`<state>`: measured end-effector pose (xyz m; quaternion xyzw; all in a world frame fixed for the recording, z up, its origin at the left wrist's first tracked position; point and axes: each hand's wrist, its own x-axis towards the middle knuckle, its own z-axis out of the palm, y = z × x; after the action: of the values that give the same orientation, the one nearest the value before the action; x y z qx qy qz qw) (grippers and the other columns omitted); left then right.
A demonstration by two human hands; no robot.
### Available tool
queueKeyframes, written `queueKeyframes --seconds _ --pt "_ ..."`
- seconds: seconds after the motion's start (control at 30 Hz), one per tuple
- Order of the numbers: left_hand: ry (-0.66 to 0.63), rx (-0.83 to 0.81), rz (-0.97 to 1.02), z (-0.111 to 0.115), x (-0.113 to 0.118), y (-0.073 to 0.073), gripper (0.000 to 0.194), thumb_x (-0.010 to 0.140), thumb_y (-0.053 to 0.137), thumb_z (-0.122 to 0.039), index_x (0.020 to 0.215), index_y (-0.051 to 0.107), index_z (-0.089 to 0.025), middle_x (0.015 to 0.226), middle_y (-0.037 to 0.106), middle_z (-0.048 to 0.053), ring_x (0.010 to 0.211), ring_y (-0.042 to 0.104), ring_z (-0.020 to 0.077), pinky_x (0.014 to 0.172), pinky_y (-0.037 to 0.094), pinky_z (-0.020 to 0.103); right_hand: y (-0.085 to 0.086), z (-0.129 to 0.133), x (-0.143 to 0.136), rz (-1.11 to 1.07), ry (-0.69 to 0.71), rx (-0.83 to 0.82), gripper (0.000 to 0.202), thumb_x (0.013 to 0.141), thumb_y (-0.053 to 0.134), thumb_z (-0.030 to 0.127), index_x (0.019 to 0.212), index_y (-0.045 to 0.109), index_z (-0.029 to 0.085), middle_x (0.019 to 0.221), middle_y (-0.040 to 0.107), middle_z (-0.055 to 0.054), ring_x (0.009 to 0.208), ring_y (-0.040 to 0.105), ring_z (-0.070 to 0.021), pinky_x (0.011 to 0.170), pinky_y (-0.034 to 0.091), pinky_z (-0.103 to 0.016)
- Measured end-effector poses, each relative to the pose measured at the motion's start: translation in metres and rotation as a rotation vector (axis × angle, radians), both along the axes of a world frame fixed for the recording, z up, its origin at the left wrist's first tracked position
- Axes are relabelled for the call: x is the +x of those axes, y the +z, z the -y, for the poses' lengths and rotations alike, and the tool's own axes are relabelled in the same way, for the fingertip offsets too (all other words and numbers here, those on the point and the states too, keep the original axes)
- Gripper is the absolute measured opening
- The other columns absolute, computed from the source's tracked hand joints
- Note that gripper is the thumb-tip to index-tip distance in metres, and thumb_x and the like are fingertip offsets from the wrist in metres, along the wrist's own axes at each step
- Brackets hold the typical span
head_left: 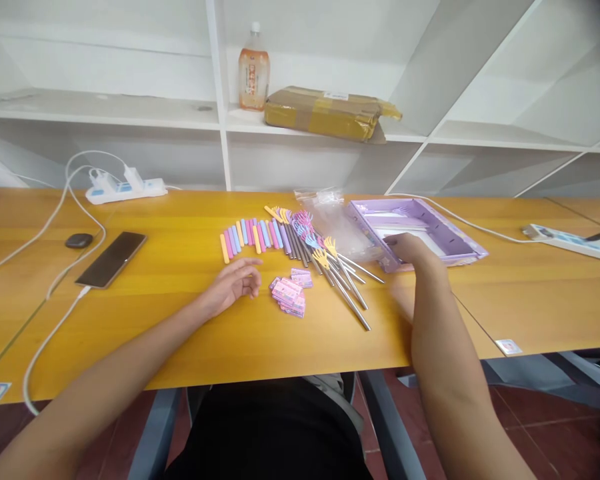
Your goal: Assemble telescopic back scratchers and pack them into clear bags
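Coloured tubes (257,239) stand out in a row; cards (287,293) lie piled, metal rods (356,310) loosely fanned. Left hand (230,287) half-open, empty; right hand (411,249) at purple tray (433,230), grip unclear.

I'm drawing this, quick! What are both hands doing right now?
Left hand: half open, nothing visible in it, near the colored sticks.
Right hand: at the purple tray; can't tell its grip.

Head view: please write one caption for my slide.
Right hand at a purple tray; left hand near pastel sticks and pink cards.
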<state>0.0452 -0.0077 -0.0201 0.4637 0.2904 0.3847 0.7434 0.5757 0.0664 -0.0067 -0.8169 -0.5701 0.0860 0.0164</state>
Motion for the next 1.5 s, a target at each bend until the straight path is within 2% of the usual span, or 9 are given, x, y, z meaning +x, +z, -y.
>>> queueKeyframes --seconds 0.2,0.4,0.6,0.7,0.83,1.0,1.13,1.27,1.5 --pt "0.034 0.065 -0.100 -0.003 -0.002 0.002 0.047 0.092 0.079 -0.052 0.123 0.067 -0.018 0.085 0.071 0.002 0.066 0.066 0.0161 0.061 0.048 0.029 0.003 0.002 -0.004 0.008 -0.004 0.013 0.047 0.080 0.067 0.014 0.121 0.090 0.016 0.108 0.086 -0.017 0.097 0.080 -0.0327 0.086 0.056 -0.035" --pt "0.334 0.616 -0.808 -0.020 -0.022 0.008 0.008 0.092 0.071 -0.024 0.100 0.070 -0.023 0.083 0.065 0.001 0.073 0.058 0.0194 0.072 0.043 0.033 0.003 0.008 -0.004 -0.036 -0.012 0.075 0.040 0.092 0.066 0.020 0.126 0.087 0.016 0.117 0.085 -0.017 0.108 0.079 -0.0330 0.091 0.056 -0.036" --pt "0.461 0.889 -1.176 -0.042 -0.045 0.002 0.019 0.100 0.059 -0.023 0.116 0.070 -0.021 0.107 0.063 0.010 0.106 0.064 0.0305 0.097 0.049 0.043 -0.003 0.009 0.001 -0.002 -0.138 0.234 0.049 0.110 0.049 0.043 0.127 0.083 0.012 0.124 0.081 -0.023 0.110 0.074 -0.0349 0.088 0.052 -0.040" --pt "0.460 0.864 -1.258 -0.052 -0.051 -0.004 0.028 0.106 0.054 -0.029 0.128 0.069 -0.021 0.114 0.063 0.012 0.112 0.065 0.0308 0.104 0.051 0.046 -0.003 0.009 -0.006 -0.009 -0.134 0.451 0.040 0.104 0.052 0.038 0.112 0.083 0.013 0.113 0.082 -0.023 0.099 0.072 -0.0327 0.083 0.048 -0.038" --pt "0.400 0.812 -1.312 -0.059 -0.055 -0.006 0.029 0.109 0.051 -0.036 0.125 0.070 -0.022 0.111 0.065 0.009 0.110 0.067 0.0284 0.104 0.052 0.044 0.004 0.011 -0.030 -0.129 0.045 0.584 0.035 0.099 0.054 0.041 0.085 0.077 0.018 0.088 0.079 -0.016 0.081 0.065 -0.0273 0.076 0.043 -0.037" --pt "0.402 0.804 -1.382 -0.061 -0.056 -0.004 0.015 0.106 0.058 -0.036 0.106 0.066 -0.023 0.101 0.068 0.007 0.101 0.068 0.0269 0.094 0.054 0.040 0.016 0.020 -0.072 -0.342 0.360 0.450 0.045 0.095 0.059 0.059 0.076 0.071 0.020 0.077 0.073 -0.009 0.071 0.060 -0.0210 0.071 0.042 -0.033" --pt "0.399 0.691 -1.559 -0.060 -0.055 0.001 0.022 0.099 0.064 -0.029 0.119 0.061 -0.020 0.105 0.073 0.010 0.097 0.072 0.0289 0.086 0.054 0.039 0.017 0.025 -0.101 -0.357 0.479 0.229 0.051 0.091 0.067 0.070 0.080 0.073 0.021 0.080 0.075 -0.007 0.071 0.062 -0.0203 0.067 0.041 -0.033" --pt "0.385 0.601 -1.688 -0.056 -0.052 0.009 0.040 0.099 0.063 -0.028 0.134 0.058 -0.011 0.110 0.076 0.018 0.101 0.075 0.0340 0.084 0.055 0.041 0.012 0.024 -0.117 -0.274 0.558 0.197 0.047 0.091 0.071 0.065 0.077 0.068 0.021 0.083 0.076 -0.007 0.071 0.062 -0.0193 0.068 0.039 -0.033" --pt "0.342 0.618 -1.723 -0.043 -0.046 0.017 0.036 0.106 0.048 -0.029 0.136 0.061 -0.011 0.116 0.078 0.021 0.103 0.077 0.0356 0.083 0.053 0.042 0.005 0.023 -0.118 -0.470 0.531 0.231 0.051 0.094 0.065 0.067 0.075 0.063 0.020 0.069 0.062 -0.002 0.066 0.051 -0.0159 0.064 0.035 -0.031"
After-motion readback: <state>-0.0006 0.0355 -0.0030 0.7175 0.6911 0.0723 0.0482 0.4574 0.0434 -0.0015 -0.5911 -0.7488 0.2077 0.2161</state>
